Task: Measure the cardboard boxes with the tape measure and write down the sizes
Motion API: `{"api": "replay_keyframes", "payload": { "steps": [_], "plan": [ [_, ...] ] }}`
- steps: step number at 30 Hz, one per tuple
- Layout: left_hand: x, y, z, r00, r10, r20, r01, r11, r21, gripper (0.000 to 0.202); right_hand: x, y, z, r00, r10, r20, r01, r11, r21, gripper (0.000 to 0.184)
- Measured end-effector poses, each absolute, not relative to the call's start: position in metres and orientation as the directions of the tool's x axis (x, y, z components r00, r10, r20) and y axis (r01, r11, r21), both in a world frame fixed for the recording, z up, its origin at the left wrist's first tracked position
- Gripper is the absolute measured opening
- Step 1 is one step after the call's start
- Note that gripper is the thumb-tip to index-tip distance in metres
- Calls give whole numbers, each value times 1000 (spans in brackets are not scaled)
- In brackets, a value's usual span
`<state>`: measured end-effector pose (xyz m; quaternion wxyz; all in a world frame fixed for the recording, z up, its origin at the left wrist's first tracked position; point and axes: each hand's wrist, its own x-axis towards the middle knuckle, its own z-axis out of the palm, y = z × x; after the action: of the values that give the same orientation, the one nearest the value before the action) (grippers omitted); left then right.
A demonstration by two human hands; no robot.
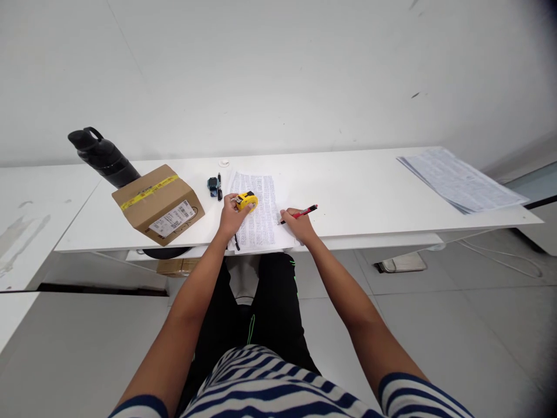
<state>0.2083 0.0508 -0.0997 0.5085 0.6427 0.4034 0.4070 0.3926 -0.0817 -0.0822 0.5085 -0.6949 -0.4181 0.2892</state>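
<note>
Left grip point(233, 216): fingers closed round the yellow tape point(248, 201), over the sheet's upper half; whether the tape touches paper, I cannot tell.
Right grip point(297, 225): clasps the red pen point(304, 213) at the sheet's right side; the tip is too small to tell if it meets paper.
Sheet point(261, 229): lies flat on the worktop point(348, 200), its near end at the front edge. With neither grip clearly pinning it, a dragging pen or wrist could skew it.
Tape risk: a loosened thumb could drop it onto the sheet, creasing the paper or bouncing toward the red pen.
Red pen risk: a knock from the tape side could jog the right grip and leave a stray stroke.
Black pen point(237, 242): lies by the left forearm near the front edge; a sweep of that arm could roll it off.
Box point(161, 200): stands left, bottle point(107, 159) behind it; a left elbow swung wide could shove one into the other.
Far papers point(461, 180): seem to overhang the right end, so a bump could spill them.
</note>
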Motion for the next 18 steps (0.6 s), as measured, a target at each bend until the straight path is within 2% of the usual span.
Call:
{"api": "replay_keyframes", "payload": {
  "steps": [8,18],
  "plan": [
    [206,47,-98,397,905,151,141,-222,965,50,393,-81,-82,498,867,12,266,-139,-954,33],
    [206,43,-93,380,914,141,154,-213,965,58,392,-83,-81,534,845,33,266,-130,-955,33]
  ]
}}
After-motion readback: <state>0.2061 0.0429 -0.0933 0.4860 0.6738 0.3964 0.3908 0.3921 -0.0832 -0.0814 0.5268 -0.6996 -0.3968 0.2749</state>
